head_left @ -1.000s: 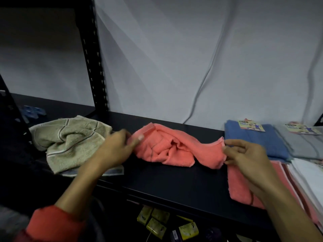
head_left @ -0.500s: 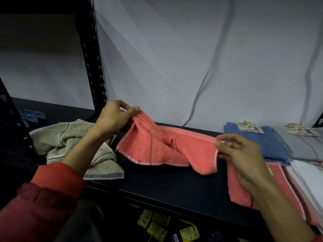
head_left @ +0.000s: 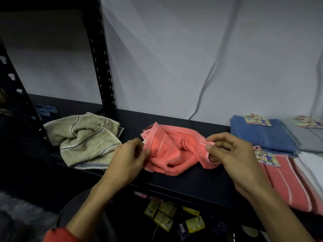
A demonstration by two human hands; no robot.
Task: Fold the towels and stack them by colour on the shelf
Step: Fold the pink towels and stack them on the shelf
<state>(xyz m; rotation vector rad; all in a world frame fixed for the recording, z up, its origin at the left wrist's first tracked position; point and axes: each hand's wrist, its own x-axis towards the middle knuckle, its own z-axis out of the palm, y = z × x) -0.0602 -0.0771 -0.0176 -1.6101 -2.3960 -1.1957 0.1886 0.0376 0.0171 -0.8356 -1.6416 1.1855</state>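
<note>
A person at a black metal shelf [head_left: 192, 182] works a crumpled coral towel [head_left: 173, 147] lying mid-shelf. The left hand [head_left: 130, 159] pinches the towel's near-left edge between thumb and fingers; the right hand [head_left: 232, 154] grips its right hem the same way, the two hands set apart with the bunched cloth between them. To the left sits an unfolded beige towel [head_left: 83, 137] with grey stripes, heaped near the shelf's upright post [head_left: 101, 55]. To the right, folded towels lie in neat piles: a blue towel [head_left: 258, 137] at the back beside a grey towel [head_left: 307, 140], a red striped towel [head_left: 290, 182] in front, a white towel [head_left: 312, 165] next to it at the frame's edge. Paper labels top several piles. Below the shelf, small yellow packets [head_left: 164, 215] lie jumbled in shadow.
</note>
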